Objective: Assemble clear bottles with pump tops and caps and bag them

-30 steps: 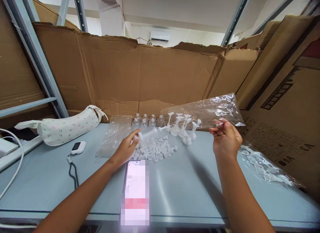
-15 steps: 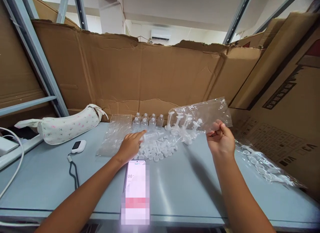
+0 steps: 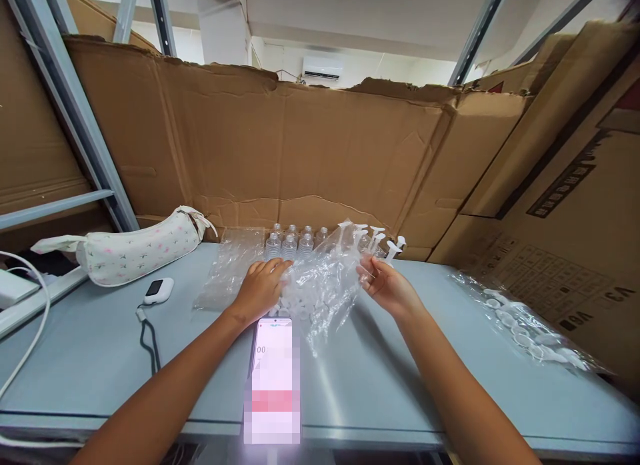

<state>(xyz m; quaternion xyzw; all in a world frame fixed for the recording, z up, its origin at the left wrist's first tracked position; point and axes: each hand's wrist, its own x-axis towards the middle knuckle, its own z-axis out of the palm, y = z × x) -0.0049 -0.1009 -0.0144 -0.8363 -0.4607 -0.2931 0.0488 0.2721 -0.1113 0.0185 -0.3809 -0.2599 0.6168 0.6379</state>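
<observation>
My right hand (image 3: 385, 285) pinches a crumpled clear plastic bag (image 3: 325, 288) and holds it low over the table, in front of a pile of small white caps. My left hand (image 3: 261, 286) rests curled at the bag's left edge, on the pile; I cannot make out what it grips. Behind them stand several small clear bottles (image 3: 290, 242) and several white plunger-like parts (image 3: 373, 240) upright on the blue-grey table (image 3: 375, 378).
A phone (image 3: 273, 378) lies near the front edge. A flat clear bag (image 3: 230, 265) lies left of the bottles, another bag of white parts (image 3: 525, 328) at right. A floral pouch (image 3: 135, 248), a small white device (image 3: 159, 290) with cable, cardboard walls behind.
My right hand has brought the clear bag down and left, from raised at the right to just over the cap pile beside my left hand. The left hand has hardly moved.
</observation>
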